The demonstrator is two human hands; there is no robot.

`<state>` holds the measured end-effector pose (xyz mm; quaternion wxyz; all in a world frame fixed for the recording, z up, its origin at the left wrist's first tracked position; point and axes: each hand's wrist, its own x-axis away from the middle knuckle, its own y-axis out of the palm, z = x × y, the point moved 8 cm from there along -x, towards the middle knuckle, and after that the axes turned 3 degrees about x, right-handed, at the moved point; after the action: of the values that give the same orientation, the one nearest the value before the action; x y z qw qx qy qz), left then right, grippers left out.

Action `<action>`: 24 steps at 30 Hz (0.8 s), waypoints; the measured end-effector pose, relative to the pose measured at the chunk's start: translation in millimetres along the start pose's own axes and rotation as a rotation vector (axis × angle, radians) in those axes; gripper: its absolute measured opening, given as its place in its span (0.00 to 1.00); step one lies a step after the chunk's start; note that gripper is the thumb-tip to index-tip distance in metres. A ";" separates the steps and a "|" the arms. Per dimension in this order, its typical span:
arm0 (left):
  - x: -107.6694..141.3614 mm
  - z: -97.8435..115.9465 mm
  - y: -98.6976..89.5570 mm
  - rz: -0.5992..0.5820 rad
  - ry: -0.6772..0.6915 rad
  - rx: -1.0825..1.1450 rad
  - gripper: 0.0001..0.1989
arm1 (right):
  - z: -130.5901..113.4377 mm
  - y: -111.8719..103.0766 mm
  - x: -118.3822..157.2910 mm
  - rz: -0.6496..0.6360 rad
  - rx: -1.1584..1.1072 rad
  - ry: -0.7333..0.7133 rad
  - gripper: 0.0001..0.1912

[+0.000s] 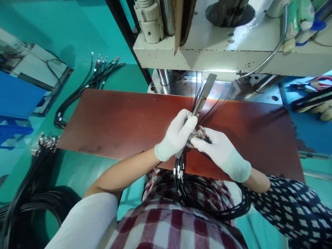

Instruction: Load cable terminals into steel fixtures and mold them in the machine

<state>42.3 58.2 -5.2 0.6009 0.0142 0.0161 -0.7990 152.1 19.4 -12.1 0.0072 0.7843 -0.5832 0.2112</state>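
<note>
My left hand [178,133], in a white glove, is closed round a long flat metal bar [206,90] that slants up toward the machine. Close beside it on the right, my gloved right hand [219,148] pinches a cluster of metal cable ends [199,133] against the bar's lower part. Black cables [180,176] hang from there over the board's near edge and loop across my lap. Thin dark wires [214,108] run from near the hands up to the machine's metal base. How the cable ends meet the bar is partly hidden by my fingers.
A brown board [124,117] lies beneath my hands. Beyond it stands a press-like machine [220,57] with a metal base [178,86]. Bundles of black cables [75,97] lie at left, with more [46,162] at lower left. A blue bin [20,95] is at far left.
</note>
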 end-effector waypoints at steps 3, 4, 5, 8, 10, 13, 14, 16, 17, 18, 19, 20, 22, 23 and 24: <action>-1.6 -0.1 3.3 -0.062 -0.062 0.083 0.17 | -3.2 -2.6 3.5 -0.029 -0.068 -0.041 0.15; -1.8 0.5 3.7 -0.071 -0.073 0.100 0.18 | -5.1 -4.4 4.8 -0.026 -0.076 -0.052 0.14; -1.9 1.3 3.7 -0.074 -0.078 0.110 0.18 | -6.6 -6.6 6.0 -0.019 -0.075 -0.054 0.13; -1.8 1.5 4.5 -0.091 -0.091 0.138 0.18 | -6.4 -18.6 7.7 0.046 -0.087 -0.041 0.13; -1.6 -0.1 6.8 -0.122 -0.111 0.173 0.18 | -1.4 -24.8 6.9 0.049 -0.132 -0.026 0.15; -1.7 -1.3 8.9 -0.156 -0.127 0.206 0.18 | 10.4 -23.8 3.0 -0.061 -0.257 0.026 0.19; -1.8 -1.3 9.1 -0.160 -0.130 0.208 0.18 | 13.4 -21.9 1.6 -0.104 -0.298 0.050 0.20; -1.6 -1.3 9.6 -0.169 -0.140 0.209 0.18 | 14.4 -17.5 -0.6 -0.171 -0.323 0.080 0.21; -1.3 -1.4 9.9 -0.176 -0.145 0.212 0.18 | 12.3 -16.8 -1.7 -0.175 -0.293 0.078 0.21; -1.1 -1.5 10.3 -0.181 -0.149 0.216 0.18 | 8.6 -17.5 -2.9 -0.155 -0.245 0.063 0.20; -0.8 -1.7 10.7 -0.187 -0.151 0.217 0.17 | 4.3 -19.5 -3.8 -0.112 -0.193 0.042 0.18; -0.6 -2.0 10.9 -0.191 -0.152 0.214 0.17 | -0.2 -22.6 -4.2 -0.050 -0.138 0.021 0.15; -0.8 -2.4 10.2 -0.183 -0.139 0.200 0.18 | -7.9 -27.4 -3.5 0.064 -0.020 -0.010 0.11; -1.0 -2.6 9.4 -0.172 -0.129 0.192 0.18 | -10.7 -27.8 -2.9 0.096 0.035 -0.022 0.11; -1.2 -2.6 8.6 -0.159 -0.118 0.186 0.18 | -12.6 -27.1 -2.4 0.113 0.089 -0.033 0.11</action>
<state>50.9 57.1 -7.9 0.5317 0.0215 -0.0925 -0.8416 172.3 33.5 4.9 -0.0492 0.7529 -0.6168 0.2242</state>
